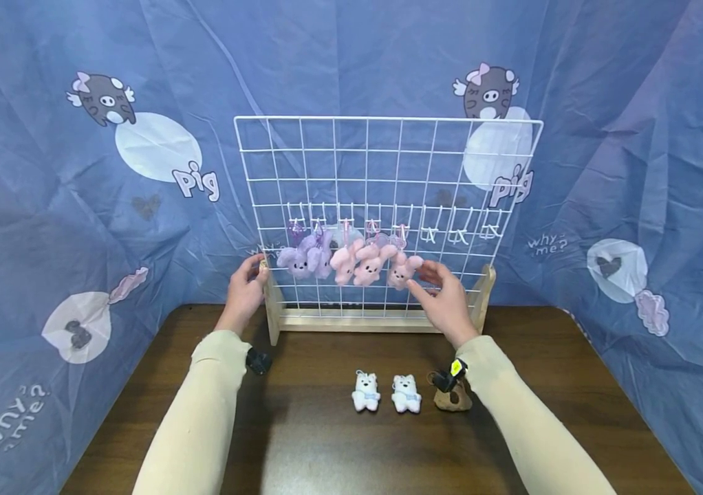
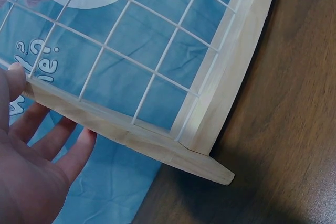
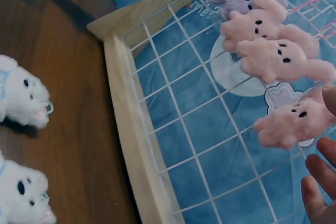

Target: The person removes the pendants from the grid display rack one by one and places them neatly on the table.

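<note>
Head view: the left hand [image 1: 247, 287] pinches the left wooden upright [image 1: 273, 309] that bears a white wire grid [image 1: 388, 119]. Right hand [image 1: 446, 302] is at the rightmost pink plush charm [image 1: 402, 271], its thumb touching the lower right side of the charm and its fingers beside it, apart from the thumb. That charm hangs from a hook on the grid; to its left hang two more pink plush charms [image 1: 375, 265], then two purple plush charms [image 1: 320, 258]. Three bare white hooks [image 1: 459, 237] sit further right. On the dark wood table [image 1: 302, 440], in front of the wooden crossbar [image 1: 358, 322], lie two white plush bears [image 1: 366, 393] with pale blue bows; just right of them is a brown item [image 1: 453, 400], partly hidden by the right wrist's black camera [image 1: 444, 381]

Left wrist view: the thumb lies on the near side of the upright and the other fingers reach behind it; purple fur shows at the upper left corner

Right wrist view: the rightmost pink charm is beside the right hand, whose thumb overlaps its edge at the frame border while the other fingers are spread below, well clear of a pinch. Both white bears lie at the left
</note>
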`<state>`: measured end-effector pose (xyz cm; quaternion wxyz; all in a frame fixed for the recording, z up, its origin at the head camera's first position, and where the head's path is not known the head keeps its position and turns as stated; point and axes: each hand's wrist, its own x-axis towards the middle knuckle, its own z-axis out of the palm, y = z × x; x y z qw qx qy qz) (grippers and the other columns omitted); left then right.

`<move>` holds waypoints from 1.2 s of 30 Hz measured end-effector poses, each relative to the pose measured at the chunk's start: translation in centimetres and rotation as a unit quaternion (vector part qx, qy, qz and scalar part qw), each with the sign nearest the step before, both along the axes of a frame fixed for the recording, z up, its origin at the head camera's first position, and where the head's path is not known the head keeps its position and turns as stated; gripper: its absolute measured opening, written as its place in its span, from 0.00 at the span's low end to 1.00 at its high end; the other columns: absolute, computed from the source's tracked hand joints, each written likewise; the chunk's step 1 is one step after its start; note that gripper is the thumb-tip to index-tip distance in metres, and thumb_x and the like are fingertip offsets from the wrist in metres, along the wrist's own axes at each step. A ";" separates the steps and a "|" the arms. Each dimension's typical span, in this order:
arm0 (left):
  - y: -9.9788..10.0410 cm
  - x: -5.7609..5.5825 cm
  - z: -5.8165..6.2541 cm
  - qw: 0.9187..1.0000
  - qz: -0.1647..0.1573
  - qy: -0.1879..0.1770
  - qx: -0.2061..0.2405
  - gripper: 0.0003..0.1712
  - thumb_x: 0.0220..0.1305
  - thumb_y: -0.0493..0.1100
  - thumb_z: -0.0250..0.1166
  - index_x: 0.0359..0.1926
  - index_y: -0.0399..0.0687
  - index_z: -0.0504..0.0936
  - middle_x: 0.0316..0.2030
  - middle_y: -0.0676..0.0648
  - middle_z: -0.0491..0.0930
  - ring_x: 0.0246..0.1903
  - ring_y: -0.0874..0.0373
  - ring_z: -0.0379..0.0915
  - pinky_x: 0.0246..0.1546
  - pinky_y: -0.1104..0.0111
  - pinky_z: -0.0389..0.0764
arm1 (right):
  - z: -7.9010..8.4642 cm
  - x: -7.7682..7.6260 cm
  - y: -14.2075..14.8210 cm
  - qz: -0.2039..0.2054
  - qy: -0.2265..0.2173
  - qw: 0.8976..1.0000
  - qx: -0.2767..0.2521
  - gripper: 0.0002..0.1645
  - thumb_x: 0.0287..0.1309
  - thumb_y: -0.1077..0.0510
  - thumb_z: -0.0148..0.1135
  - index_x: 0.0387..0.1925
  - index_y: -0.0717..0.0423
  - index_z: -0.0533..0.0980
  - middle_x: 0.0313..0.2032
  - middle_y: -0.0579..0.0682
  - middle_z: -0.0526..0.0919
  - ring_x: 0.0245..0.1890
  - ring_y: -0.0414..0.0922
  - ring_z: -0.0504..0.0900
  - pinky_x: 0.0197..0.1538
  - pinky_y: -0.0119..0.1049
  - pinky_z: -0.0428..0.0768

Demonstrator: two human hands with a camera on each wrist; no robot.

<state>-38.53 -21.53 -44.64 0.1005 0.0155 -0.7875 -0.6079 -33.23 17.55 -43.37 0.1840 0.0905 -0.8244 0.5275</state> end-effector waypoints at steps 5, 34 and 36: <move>-0.1 -0.1 -0.1 1.000 -0.001 -0.002 0.006 0.25 0.82 0.41 0.53 0.75 0.48 0.70 0.67 0.32 0.74 0.55 0.45 0.72 0.46 0.60 0.79 | 0.6 -0.3 -0.4 0.013 -0.001 1.000 -0.006 0.31 0.68 0.56 0.71 0.67 0.62 0.74 0.61 0.62 0.83 0.63 0.56 0.81 0.63 0.54 0.80; -0.1 -0.2 -0.3 1.000 -0.002 0.002 -0.005 0.25 0.82 0.42 0.53 0.75 0.48 0.70 0.69 0.32 0.72 0.60 0.43 0.72 0.54 0.50 0.80 | 2.9 -1.7 -1.9 0.042 -0.058 0.997 -0.029 0.27 0.73 0.55 0.64 0.70 0.58 0.74 0.65 0.57 0.79 0.55 0.54 0.77 0.51 0.39 0.78; -0.1 -0.3 -0.4 1.000 -0.001 0.002 -0.005 0.25 0.82 0.42 0.53 0.75 0.48 0.70 0.69 0.32 0.73 0.60 0.42 0.72 0.54 0.49 0.80 | 2.9 -1.8 -1.9 0.041 -0.057 0.997 -0.032 0.27 0.74 0.57 0.63 0.69 0.59 0.74 0.64 0.59 0.79 0.56 0.54 0.78 0.52 0.39 0.78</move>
